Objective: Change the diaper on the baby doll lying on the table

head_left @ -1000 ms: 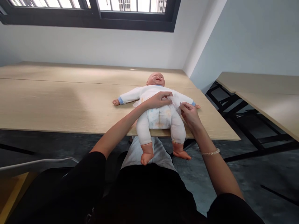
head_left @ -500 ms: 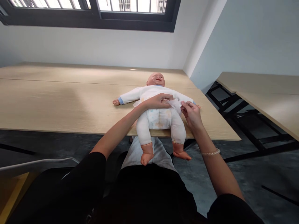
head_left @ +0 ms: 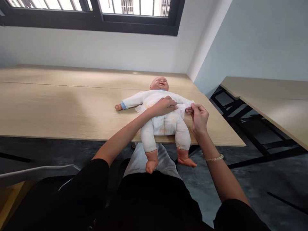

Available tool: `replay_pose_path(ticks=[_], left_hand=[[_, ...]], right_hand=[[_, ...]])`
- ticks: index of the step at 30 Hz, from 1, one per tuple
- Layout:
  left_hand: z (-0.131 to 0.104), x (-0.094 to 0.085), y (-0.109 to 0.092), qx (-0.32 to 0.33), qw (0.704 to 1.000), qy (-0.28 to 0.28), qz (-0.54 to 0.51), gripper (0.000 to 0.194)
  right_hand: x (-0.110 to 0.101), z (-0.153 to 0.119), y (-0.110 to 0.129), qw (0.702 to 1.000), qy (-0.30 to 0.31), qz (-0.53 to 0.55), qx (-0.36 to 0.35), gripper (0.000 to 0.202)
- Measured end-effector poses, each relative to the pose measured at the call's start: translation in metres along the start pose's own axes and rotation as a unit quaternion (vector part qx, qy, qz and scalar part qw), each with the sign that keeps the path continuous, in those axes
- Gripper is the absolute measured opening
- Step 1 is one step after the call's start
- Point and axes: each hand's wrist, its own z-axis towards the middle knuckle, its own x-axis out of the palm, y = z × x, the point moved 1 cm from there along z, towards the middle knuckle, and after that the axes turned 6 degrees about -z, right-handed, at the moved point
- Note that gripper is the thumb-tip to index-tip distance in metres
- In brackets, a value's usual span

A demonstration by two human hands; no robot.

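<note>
A baby doll (head_left: pixel 149 98) in a white suit with blue cuffs lies on its back at the table's front edge, its feet hanging over. Round its hips is a white diaper (head_left: pixel 164 125) with faint prints. My left hand (head_left: pixel 166 106) rests across the doll's belly at the diaper's top, fingers lying flat. Beside the doll's hip, my right hand (head_left: pixel 198 116) pinches the diaper's white side tab (head_left: pixel 189 105) between thumb and fingers and holds it stretched out to the right.
The doll lies on a long wooden table (head_left: pixel 48 109) against the wall under a window (head_left: pixel 137 22). A second table (head_left: pixel 271 96) stands at the right. A black chair (head_left: pixel 45 192) is at the lower left.
My right hand has moved slightly outward to the right, drawing the tab out straighter. My left hand's fingers have flattened onto the doll's belly.
</note>
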Motion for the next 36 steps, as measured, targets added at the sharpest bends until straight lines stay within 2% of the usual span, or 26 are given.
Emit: replay_pose_path(ticks=[4, 8, 11, 15, 20, 23, 28, 31, 34, 36], left_hand=[[0.006, 0.0, 0.01, -0.002, 0.998, -0.058, -0.024, 0.007], [0.019, -0.003, 0.021, 0.018, 0.997, -0.051, -0.063, 0.012], [0.029, -0.006, 0.027, 0.011, 0.993, -0.062, -0.102, 0.013], [0.03, -0.008, 0.03, -0.001, 0.982, -0.065, -0.18, 0.015], [0.024, -0.01, 0.028, -0.031, 0.968, -0.088, -0.233, 0.01], [0.024, -0.008, 0.028, -0.036, 0.963, -0.094, -0.249, 0.01], [0.026, -0.008, 0.027, -0.037, 0.957, -0.104, -0.267, 0.007], [0.023, -0.017, 0.023, -0.017, 0.951, -0.154, -0.267, 0.009], [0.004, -0.032, 0.021, -0.018, 0.951, -0.216, -0.22, 0.007], [-0.022, -0.042, 0.02, -0.056, 0.956, -0.24, -0.158, 0.003]], right_hand=[[0.014, -0.001, 0.011, 0.998, 0.021, -0.03, -0.043, 0.032], [0.028, -0.002, 0.029, 0.99, 0.084, -0.096, -0.066, 0.029], [0.037, -0.01, 0.041, 0.968, 0.129, -0.187, -0.106, 0.026], [0.051, -0.025, 0.041, 0.907, 0.167, -0.325, -0.207, 0.021], [0.062, -0.036, 0.029, 0.799, 0.187, -0.463, -0.336, 0.025], [0.063, -0.037, 0.026, 0.769, 0.19, -0.495, -0.359, 0.026], [0.063, -0.043, 0.027, 0.76, 0.242, -0.492, -0.349, 0.024], [0.062, -0.051, 0.029, 0.764, 0.294, -0.459, -0.345, 0.022], [0.057, -0.055, 0.031, 0.779, 0.312, -0.419, -0.347, 0.025], [0.053, -0.055, 0.031, 0.788, 0.308, -0.404, -0.348, 0.028]])
